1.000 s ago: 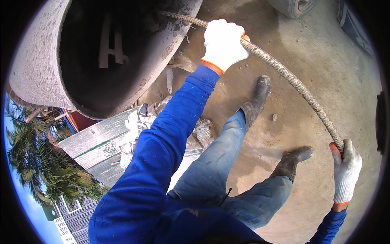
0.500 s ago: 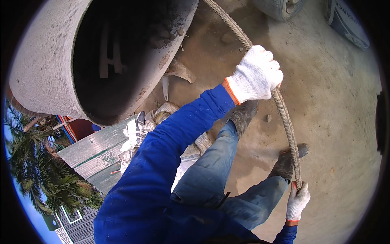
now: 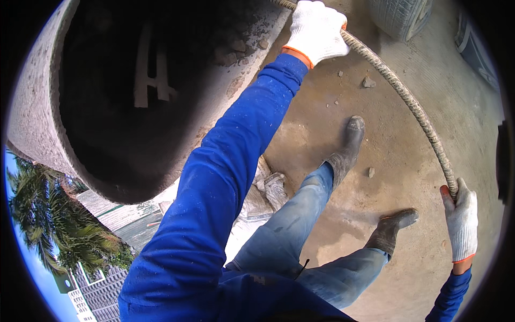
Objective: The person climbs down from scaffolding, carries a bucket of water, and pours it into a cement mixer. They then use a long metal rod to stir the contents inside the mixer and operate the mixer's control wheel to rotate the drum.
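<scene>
My left hand (image 3: 317,33), in a white knit glove with an orange cuff, is closed round a long, dirt-caked ribbed steel bar (image 3: 399,83) near the top of the view. The bar appears bowed and runs down to the right. At its lower end my right hand (image 3: 462,222), gloved the same way, closes on it with the thumb along one side. Beyond the left hand the bar passes out of view at the top edge, beside the rim of a large concrete mixer drum (image 3: 40,102). Inside its dark mouth are pale metal blades (image 3: 142,80) and some lumps.
Both boots (image 3: 348,142) stand on a dusty concrete floor (image 3: 429,177) with scattered stones (image 3: 368,82). A tyre (image 3: 399,19) is at the top right, with a grey bag (image 3: 477,48) beyond it. Crumpled sacks (image 3: 263,196) and weathered boards (image 3: 134,220) lie below the drum.
My left hand has moved up and left with the bar, closer to the drum's rim. My right hand has risen and shifted right. The view has shifted, and the drum fills more of it.
</scene>
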{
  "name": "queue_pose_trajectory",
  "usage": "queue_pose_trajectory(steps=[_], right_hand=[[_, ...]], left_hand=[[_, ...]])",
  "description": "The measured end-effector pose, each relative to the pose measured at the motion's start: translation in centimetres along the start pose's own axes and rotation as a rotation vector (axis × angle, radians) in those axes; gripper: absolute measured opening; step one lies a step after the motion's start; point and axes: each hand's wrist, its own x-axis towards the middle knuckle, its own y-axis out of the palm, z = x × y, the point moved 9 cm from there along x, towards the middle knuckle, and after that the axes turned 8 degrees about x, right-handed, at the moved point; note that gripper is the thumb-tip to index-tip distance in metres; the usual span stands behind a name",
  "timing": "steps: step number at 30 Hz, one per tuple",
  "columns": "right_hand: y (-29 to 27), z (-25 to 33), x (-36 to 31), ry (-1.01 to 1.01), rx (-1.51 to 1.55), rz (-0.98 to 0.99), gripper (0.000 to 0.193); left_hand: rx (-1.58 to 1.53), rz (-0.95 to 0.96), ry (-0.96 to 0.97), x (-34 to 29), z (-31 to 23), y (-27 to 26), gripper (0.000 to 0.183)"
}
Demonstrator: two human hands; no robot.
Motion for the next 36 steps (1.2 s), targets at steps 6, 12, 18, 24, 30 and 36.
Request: queue_pose_trajectory(steps=[6, 12, 18, 24, 30, 36], right_hand=[[-4.5, -3.3, -4.5, -0.031, -0.087, 0.129, 0.038], [3.8, -16.3, -19.8, 0.105, -0.121, 0.109, 0.038], [9.5, -9.9, -22.7, 0.204, 0.093, -0.073, 0.035], [8.2, 6.4, -5.6, 0.075, 0.051, -0.131, 0.037], [4.4, 6.4, 2.6, -0.059, 0.01, -0.066, 0.042], [1.1, 2.1, 1.3, -0.173, -0.129, -0.056, 0.044]], left_hand=[[-0.151, 0.082, -0.092, -7.0, -7.3, -2.3, 0.014], [-0.312, 0.249, 0.113, -13.9, -20.8, -6.1, 0.019], [-0.328, 0.053, 0.268, -8.0, -17.4, -8.3, 0.017], [-0.036, 0.008, 0.172, -1.1, 1.3, -1.7, 0.016], [-0.112, -0.229, 0.105, 0.8, 5.3, -1.0, 0.009], [-0.128, -0.046, -0.084, -5.8, 1.6, 2.0, 0.015]])
